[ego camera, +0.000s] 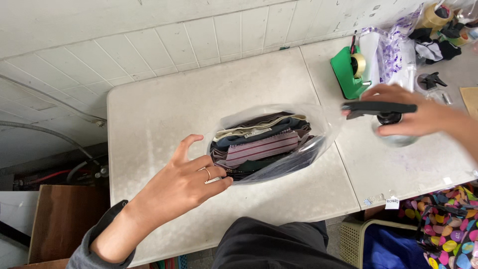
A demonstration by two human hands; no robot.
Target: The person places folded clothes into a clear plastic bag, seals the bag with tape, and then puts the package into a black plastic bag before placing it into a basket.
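- Left hand [186, 182], ring on one finger, at about 7 o'clock over the white table [159, 109]: fingers spread and loosely curled, thumb lifted, fingertips touching the near edge of a clear plastic bag [318, 134], nothing clasped
- Clear plastic bag lying at the table's centre, mouth toward the wearer, packed with folded clothes [259, 147]: a striped maroon piece on top, brown, cream and dark blue layers behind it toward 12 o'clock
- Right hand [411, 112] at 3 o'clock, wrapped from above around a clear spray bottle [393, 127] with a black trigger head, fingers closed about the neck; bottle upright on the table, just beside the bag's right edge
- Green tape dispenser [348, 72] at about 1 o'clock, just beyond the right hand, a crumpled printed plastic sheet [393, 55] beside it
- Roll of tan tape [434, 17] and dark scraps of cloth at the far 2 o'clock corner
- Bag with coloured heart pattern [448, 229] and a woven basket [356, 234] off the table's edge at 4 o'clock
- White tiled wall [149, 40] running along 12 o'clock
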